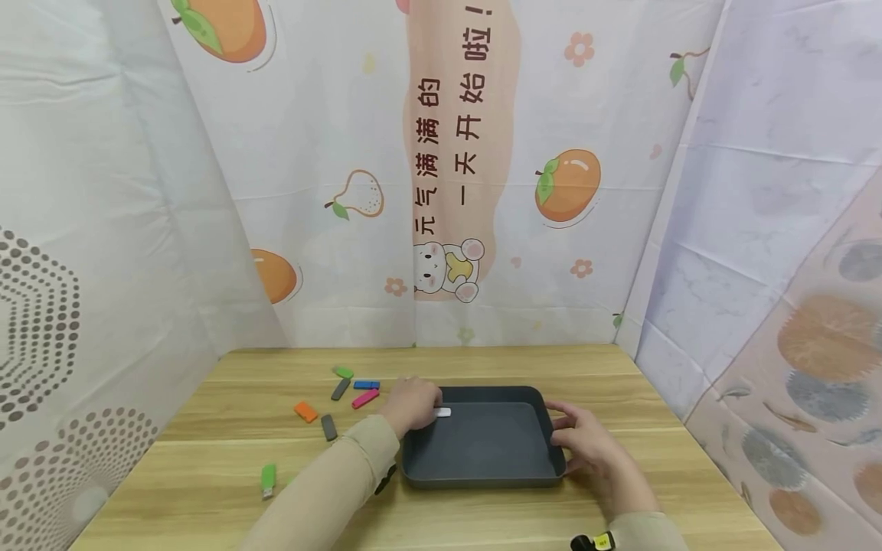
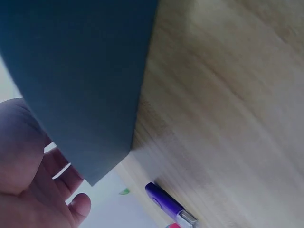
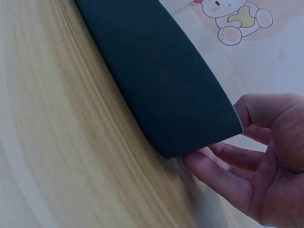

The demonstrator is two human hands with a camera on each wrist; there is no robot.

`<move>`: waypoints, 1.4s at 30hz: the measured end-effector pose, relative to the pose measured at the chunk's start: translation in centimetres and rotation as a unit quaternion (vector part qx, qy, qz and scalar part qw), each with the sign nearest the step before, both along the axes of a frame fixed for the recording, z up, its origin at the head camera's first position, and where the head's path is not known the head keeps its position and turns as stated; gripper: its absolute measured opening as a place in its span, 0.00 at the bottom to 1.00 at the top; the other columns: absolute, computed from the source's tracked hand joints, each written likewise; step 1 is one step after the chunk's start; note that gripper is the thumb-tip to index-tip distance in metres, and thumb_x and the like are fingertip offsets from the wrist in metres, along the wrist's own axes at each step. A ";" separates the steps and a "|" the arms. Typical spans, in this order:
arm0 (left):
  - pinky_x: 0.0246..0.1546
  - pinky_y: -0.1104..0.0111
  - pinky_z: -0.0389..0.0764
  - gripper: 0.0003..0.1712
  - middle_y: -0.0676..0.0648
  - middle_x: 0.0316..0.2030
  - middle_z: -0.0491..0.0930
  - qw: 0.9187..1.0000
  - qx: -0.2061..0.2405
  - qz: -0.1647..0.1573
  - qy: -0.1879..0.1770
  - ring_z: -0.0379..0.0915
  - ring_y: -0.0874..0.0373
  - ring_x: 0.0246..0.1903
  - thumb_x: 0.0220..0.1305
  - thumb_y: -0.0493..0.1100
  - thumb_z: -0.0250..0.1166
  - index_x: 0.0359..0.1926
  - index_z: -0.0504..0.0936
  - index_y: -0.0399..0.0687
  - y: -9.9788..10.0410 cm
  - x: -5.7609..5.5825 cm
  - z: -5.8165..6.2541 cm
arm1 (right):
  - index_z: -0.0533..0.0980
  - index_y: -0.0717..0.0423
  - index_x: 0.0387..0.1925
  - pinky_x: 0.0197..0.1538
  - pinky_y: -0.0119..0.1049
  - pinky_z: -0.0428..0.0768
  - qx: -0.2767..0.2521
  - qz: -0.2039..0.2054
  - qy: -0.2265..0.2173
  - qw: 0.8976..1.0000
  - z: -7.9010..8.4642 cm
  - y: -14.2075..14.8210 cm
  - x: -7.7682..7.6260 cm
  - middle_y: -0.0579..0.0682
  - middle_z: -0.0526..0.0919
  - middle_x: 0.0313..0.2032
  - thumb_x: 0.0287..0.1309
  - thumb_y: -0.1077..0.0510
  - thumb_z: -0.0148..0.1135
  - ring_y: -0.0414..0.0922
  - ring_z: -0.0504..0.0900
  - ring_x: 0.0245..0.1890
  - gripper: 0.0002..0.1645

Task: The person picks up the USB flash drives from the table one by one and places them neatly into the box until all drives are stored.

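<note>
A dark grey rectangular tray [image 1: 491,448] lies on the wooden table. Over its left wall reaches my left hand [image 1: 411,403], which pinches a small white USB flash drive [image 1: 442,412] just inside the tray; in the left wrist view the tray wall hides these fingertips. My right hand [image 1: 586,438] holds the tray's right side, fingers bent at the rim and outer wall, as the right wrist view shows at the corner [image 3: 199,128]. Left of the tray lie a blue USB drive [image 1: 367,385] and a pink one [image 1: 365,399].
More USB drives lie on the left: dark grey ones [image 1: 341,389] [image 1: 328,427], an orange one [image 1: 305,412], and green ones [image 1: 343,372] [image 1: 268,480]. Another green piece [image 1: 296,476] is partly covered by the left sleeve. A printed curtain [image 1: 331,268] hangs behind the table.
</note>
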State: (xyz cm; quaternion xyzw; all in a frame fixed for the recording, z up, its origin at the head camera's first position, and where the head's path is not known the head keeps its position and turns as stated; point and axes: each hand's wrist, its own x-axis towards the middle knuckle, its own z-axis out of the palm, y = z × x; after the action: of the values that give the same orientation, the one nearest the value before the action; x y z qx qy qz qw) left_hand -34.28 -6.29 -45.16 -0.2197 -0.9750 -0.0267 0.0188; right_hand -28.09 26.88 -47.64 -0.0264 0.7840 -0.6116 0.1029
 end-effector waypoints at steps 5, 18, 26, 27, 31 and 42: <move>0.51 0.51 0.74 0.06 0.54 0.39 0.85 1.000 0.014 -0.017 0.010 0.78 0.55 0.41 0.64 0.47 0.72 0.40 0.90 0.53 0.3 0.3 0.5 | 0.61 0.63 0.74 0.28 0.60 0.84 0.003 0.000 0.003 1.000 0.1 0.1 0.0 0.70 0.74 0.54 0.52 0.74 0.58 0.57 0.82 0.44 0.45; 0.60 0.41 0.69 0.15 0.49 0.48 0.84 0.996 0.073 -0.049 0.021 0.78 0.49 0.53 0.65 0.51 0.71 0.49 0.89 0.52 0.3 0.9 1.8 | 0.61 0.64 0.74 0.28 0.60 0.84 0.008 -0.001 0.004 1.000 -0.1 0.1 0.0 0.70 0.75 0.54 0.53 0.74 0.59 0.57 0.82 0.44 0.45; 0.62 0.45 0.69 0.16 0.49 0.50 0.84 0.992 0.109 -0.053 0.035 0.76 0.50 0.55 0.66 0.50 0.70 0.51 0.88 0.50 -0.8 1.7 3.4 | 0.61 0.63 0.74 0.28 0.60 0.84 0.007 0.004 0.007 1.000 -0.1 0.2 0.0 0.70 0.75 0.54 0.53 0.74 0.58 0.57 0.82 0.44 0.45; 0.62 0.45 0.69 0.16 0.49 0.50 0.83 0.991 0.113 -0.053 0.040 0.76 0.50 0.55 0.66 0.50 0.70 0.51 0.88 0.50 -1.0 1.8 3.5 | 0.61 0.63 0.74 0.28 0.60 0.84 0.006 0.005 0.007 1.000 -0.1 0.2 0.0 0.71 0.75 0.54 0.53 0.74 0.58 0.57 0.82 0.44 0.45; 0.63 0.47 0.69 0.17 0.50 0.52 0.83 0.990 0.118 -0.052 0.049 0.76 0.51 0.56 0.67 0.52 0.69 0.52 0.87 0.52 -1.7 2.0 4.0 | 0.60 0.64 0.74 0.28 0.60 0.84 0.004 0.007 0.008 1.000 0.0 0.2 0.1 0.71 0.74 0.54 0.53 0.74 0.58 0.57 0.82 0.44 0.45; 0.60 0.50 0.73 0.17 0.49 0.54 0.82 0.986 0.143 -0.050 0.064 0.78 0.49 0.55 0.67 0.50 0.69 0.53 0.86 0.50 -4.0 2.5 5.4 | 0.60 0.64 0.75 0.27 0.60 0.84 0.006 0.005 0.006 1.000 0.1 0.2 0.0 0.71 0.75 0.54 0.53 0.74 0.58 0.57 0.83 0.44 0.45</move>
State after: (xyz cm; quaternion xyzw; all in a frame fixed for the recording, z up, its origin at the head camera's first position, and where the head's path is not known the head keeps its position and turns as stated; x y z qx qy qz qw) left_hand -31.82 -10.26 -39.75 -0.2643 -0.9458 -0.1524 0.1110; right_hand -28.07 27.04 -47.58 -0.0336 0.7883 -0.6060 0.1013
